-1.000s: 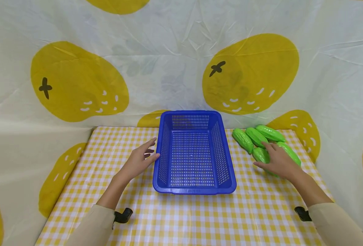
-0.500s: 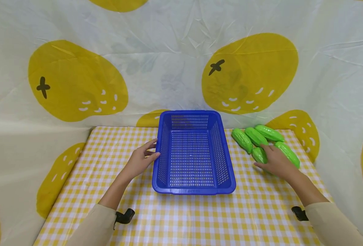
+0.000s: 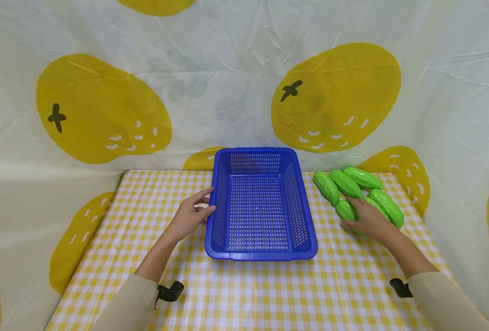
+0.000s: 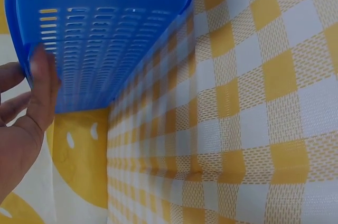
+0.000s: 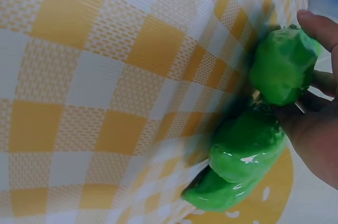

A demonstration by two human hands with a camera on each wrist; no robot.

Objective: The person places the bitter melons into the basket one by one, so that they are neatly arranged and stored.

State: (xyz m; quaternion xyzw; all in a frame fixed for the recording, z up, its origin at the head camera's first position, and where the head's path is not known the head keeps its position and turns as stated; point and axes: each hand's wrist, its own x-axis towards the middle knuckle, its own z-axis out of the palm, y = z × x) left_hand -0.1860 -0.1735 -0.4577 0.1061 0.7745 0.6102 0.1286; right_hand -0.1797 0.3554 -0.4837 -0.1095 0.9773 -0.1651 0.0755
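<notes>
At the left side of the blue plastic basket, my left hand holds the rim; the left wrist view shows fingers against the slotted outer wall. My right hand is curled round a green bitter melon lying on the table, its far part hidden under the palm. In the right wrist view, the fingertips reach over this bitter melon's rounded end. Other glossy green bitter melons lie close around the hand, one of them just to its right.
A yellow-and-white checked cloth covers the table. Behind it hangs a pale curtain printed with big yellow fruit, and the same cloth closes both sides. Nothing lies inside the basket.
My right hand has shifted slightly left and closed round the bitter melon, which moved a little left with it. My left fingers have come onto the basket rim.
</notes>
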